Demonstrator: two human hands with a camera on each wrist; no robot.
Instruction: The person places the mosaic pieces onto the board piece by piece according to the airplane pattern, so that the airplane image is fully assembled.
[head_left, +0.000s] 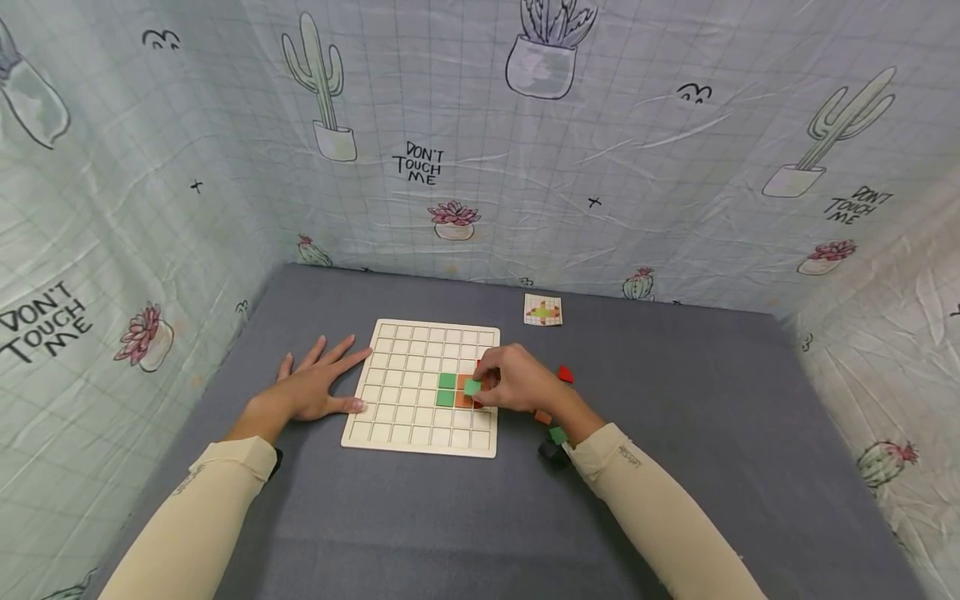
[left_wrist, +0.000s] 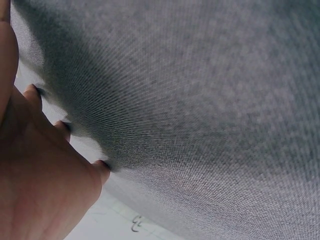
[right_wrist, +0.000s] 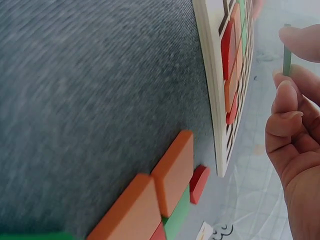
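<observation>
Gridded board is laid flat on the grey bench, before a backdrop cloth printed with cacti and cut off by the upper border of the head view. Both forearms are covered by pale sleeves, cropped at the bottom of that view. The board's left edge is touched by the thumb and a finger of the left hand, its fingers spread and straight; in the left wrist view this hand is cropped by the left border, so that it is only partly shown. By the right hand a green tile is pinched between thumb and fingers above the right part of the board; from the right wrist the tile is seen nearly edge-on. A small card is placed beyond the board's far right corner, the details of its coloured pattern too small to be read. On the board, two green squares are set beside orange squares, partly hidden by the right hand and the held tile; adjoining red pieces are better shown from the right wrist. Right of the board, loose orange tiles and a loose red piece are scattered, with a loose green tile half covered by its neighbours
</observation>
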